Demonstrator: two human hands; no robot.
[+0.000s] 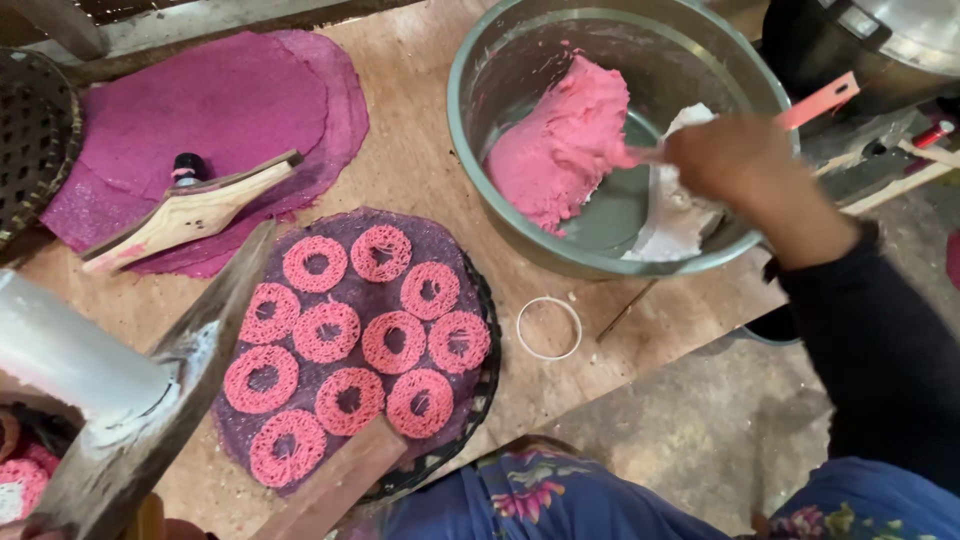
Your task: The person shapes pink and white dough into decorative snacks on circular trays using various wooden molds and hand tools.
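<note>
My right hand [735,160] reaches over a big metal bowl [470,90] and is closed around a pink-handled scraper [822,100]. The scraper's far end touches a lump of pink dough [565,140] inside the bowl. A white cloth or sheet [672,215] lies in the bowl under the hand. My dark sleeve [880,340] runs to the lower right. My left hand is out of the picture.
A round tray [487,370] holds a purple sheet with several pink lattice rings [325,332]. A white ring [548,328] lies beside it. Purple round sheets [230,100] are stacked at the back under a wooden tool [190,212]. A wooden press with a metal cylinder [70,360] stands front left, with a woven basket [30,135] far left.
</note>
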